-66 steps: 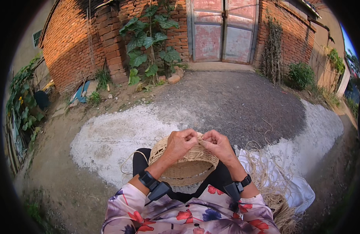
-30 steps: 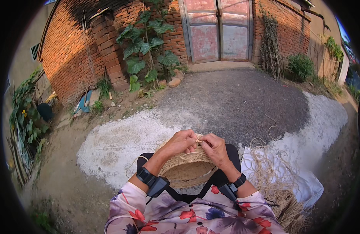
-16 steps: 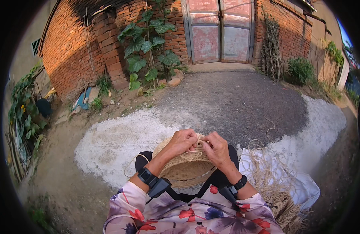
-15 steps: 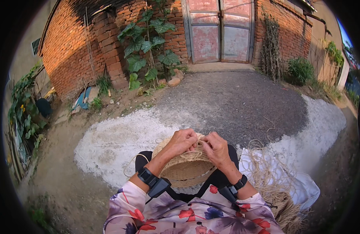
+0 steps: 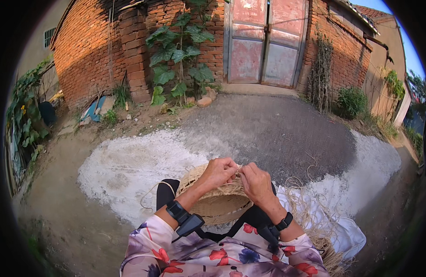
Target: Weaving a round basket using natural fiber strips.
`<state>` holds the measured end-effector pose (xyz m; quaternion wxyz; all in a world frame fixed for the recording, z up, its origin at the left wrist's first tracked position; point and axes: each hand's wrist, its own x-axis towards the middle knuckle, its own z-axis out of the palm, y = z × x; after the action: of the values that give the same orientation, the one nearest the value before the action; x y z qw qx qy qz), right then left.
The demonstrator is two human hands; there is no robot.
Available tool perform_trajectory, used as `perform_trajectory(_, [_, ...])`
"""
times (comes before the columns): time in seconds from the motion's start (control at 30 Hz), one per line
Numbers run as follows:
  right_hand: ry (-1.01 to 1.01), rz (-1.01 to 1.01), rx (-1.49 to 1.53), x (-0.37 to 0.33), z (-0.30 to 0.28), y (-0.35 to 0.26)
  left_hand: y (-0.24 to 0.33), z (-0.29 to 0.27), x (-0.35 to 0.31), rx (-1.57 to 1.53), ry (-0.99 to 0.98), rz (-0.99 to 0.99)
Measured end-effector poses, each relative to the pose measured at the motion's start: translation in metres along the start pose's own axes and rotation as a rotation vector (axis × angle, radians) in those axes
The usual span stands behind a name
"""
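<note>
A pale woven straw basket [image 5: 218, 206] rests tilted between my knees, its opening facing me. At its upper rim, my left hand [image 5: 220, 171] is closed, fingertips pinching a thin straw strand. My right hand [image 5: 256, 183] is closed too, thumb and forefinger pinching at the same spot, nearly touching the left fingertips. The exact bit between the fingertips is too small to make out clearly. A loose straw cord [image 5: 148, 193] loops out from the basket's left side, past my left knee. Part of the rim is hidden behind my hands.
At my right, a tangled heap of straw cord [image 5: 327, 244] lies on and beside a white sack [image 5: 349, 236]. White powdery ground [image 5: 125, 171] and dark paving [image 5: 277, 134] spread ahead. Farther off stand a red-and-grey metal door [image 5: 247, 60], brick walls and a leafy climbing plant [image 5: 178, 55].
The view has shifted slightly, so more of the right-hand building shows. Both hands stay pinched at the basket's rim, their fingertips now closer together.
</note>
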<state>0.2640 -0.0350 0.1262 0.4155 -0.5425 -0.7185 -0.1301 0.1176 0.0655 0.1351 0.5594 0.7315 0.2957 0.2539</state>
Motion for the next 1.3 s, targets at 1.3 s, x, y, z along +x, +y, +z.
perform_trajectory(1.3, [-0.150,0.075,0.254,0.001,0.005,0.021,-0.008,-0.016,0.004,0.193,-0.184,0.193])
